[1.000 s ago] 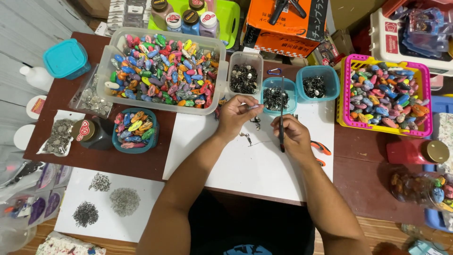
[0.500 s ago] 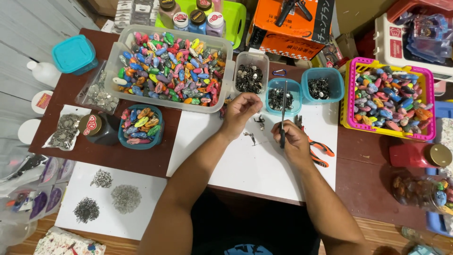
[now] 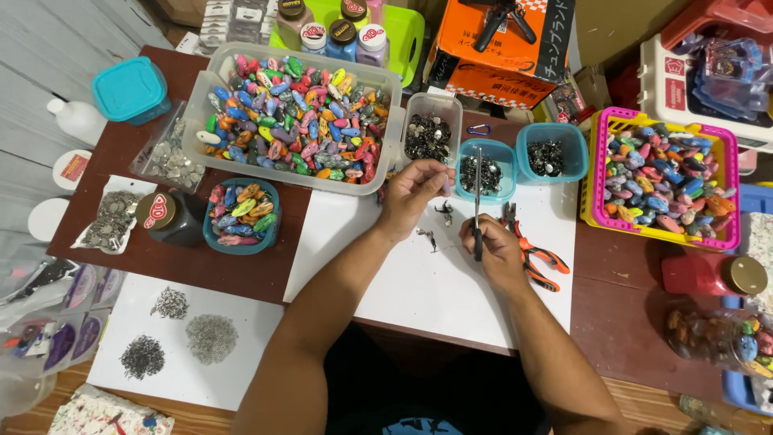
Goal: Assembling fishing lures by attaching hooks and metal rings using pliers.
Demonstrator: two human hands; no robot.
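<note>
My left hand rests on the white sheet, its fingertips pinched on something small just below a clear tub of dark metal parts. My right hand grips a thin black-handled tool that points up toward a teal cup of metal parts. Two small metal hooks lie on the sheet between my hands. Orange-handled pliers lie right beside my right hand.
A big clear bin of colourful lures stands at the back left, with a teal bowl of lures below it. At the right are a pink basket of lures, a second teal cup and a red jar. Piles of small metal rings lie on a lower sheet.
My left hand has drawn its fingers together and edged toward the clear tub. My right hand has kept the tool upright in about the same place.
</note>
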